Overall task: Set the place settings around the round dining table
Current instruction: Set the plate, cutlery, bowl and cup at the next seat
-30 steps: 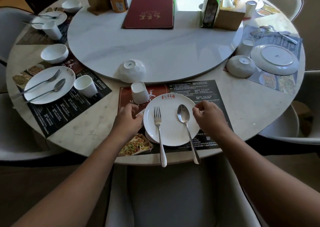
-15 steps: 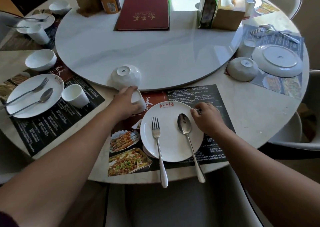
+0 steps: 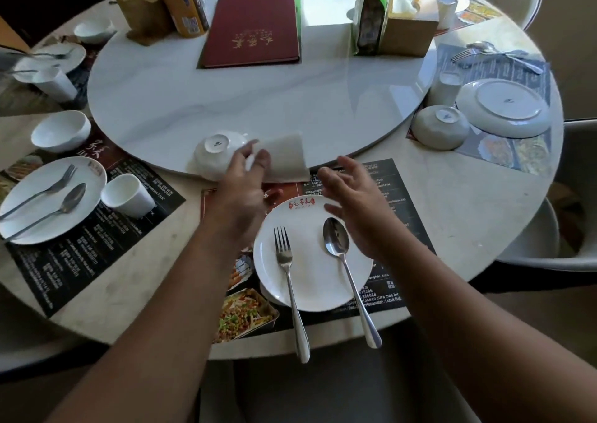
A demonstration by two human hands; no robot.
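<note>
In front of me a white plate [image 3: 310, 280] lies on a dark printed placemat [image 3: 397, 193], with a fork [image 3: 287, 280] and a spoon [image 3: 342, 261] across it, handles over the table edge. My left hand [image 3: 245, 190] holds a white cup [image 3: 284, 157] lifted and tipped on its side above the mat's far edge. Just left of it, an upturned white bowl [image 3: 213, 154] rests at the turntable's rim. My right hand [image 3: 352, 203] hovers with fingers spread above the plate's far right rim, holding nothing.
A white marble turntable [image 3: 226, 99] fills the table's middle, carrying a red menu [image 3: 255, 28], a tissue box [image 3: 410, 31] and condiment containers. A set place lies left: plate [image 3: 38, 209], cup [image 3: 129, 196], bowl [image 3: 61, 131]. At right lie an upturned plate [image 3: 504, 109] and bowl [image 3: 439, 128].
My left hand went from the plate's left side to the cup, gripped it and lifted it, tipping it sideways. My right hand left the mat and rose with fingers spread.
</note>
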